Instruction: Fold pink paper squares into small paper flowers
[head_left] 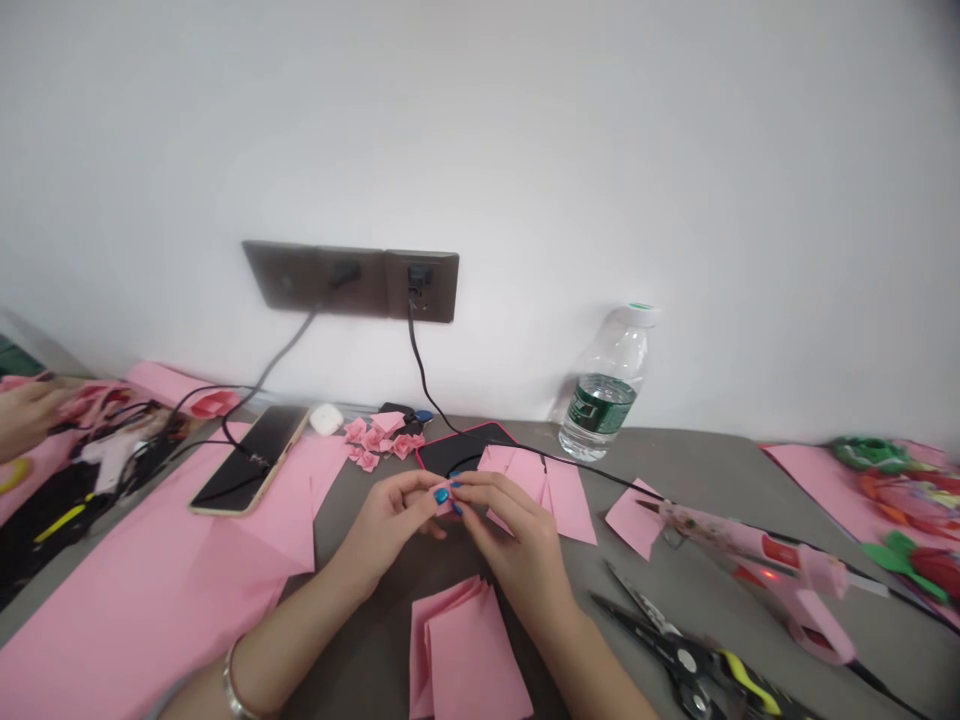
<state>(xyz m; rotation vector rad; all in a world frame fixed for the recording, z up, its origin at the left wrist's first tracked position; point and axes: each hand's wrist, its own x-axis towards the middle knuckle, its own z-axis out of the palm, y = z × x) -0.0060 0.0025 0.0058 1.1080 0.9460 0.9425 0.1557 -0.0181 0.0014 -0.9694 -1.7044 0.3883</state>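
Between the fingertips of my two hands is a small piece of pink paper [444,493], mostly covered by the fingers. My left hand [395,513] pinches it from the left, thumb on top. From the other side, my right hand [511,522] grips it with thumb and fingers closed together. Just below lies a stack of folded pink paper [472,650]. Behind my right hand are more pink paper squares [566,497], partly over a dark red-edged tablet or phone [465,447]. Several small pink paper roses [375,440] sit beyond my left hand.
A pink glue gun [780,565] with a lit red light and open scissors [679,650] lie at right. A water bottle [604,390] stands by the wall. Cables run from the sockets [352,280]. A phone [255,460] rests on pink sheets [172,590]; another person's hand [30,415] is far left.
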